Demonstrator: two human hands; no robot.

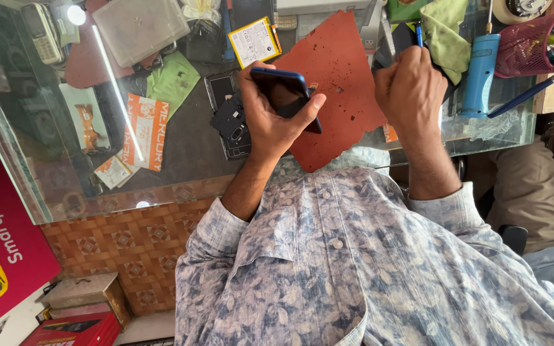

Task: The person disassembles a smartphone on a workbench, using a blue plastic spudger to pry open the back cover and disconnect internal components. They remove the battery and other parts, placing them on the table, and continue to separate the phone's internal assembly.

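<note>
Left hand grips phone, right fist holds a tool beside it.

Left hand fingers curled round a dark blue phone, thumb across its near edge; long axis runs left-right, tilted, lifted over the red mat. Right hand closed tight on a thin blue-tipped tool, just right of the phone, not touching it. Left hand is the nearer one. Opened phone and battery lie on the glass counter to the left.
</note>
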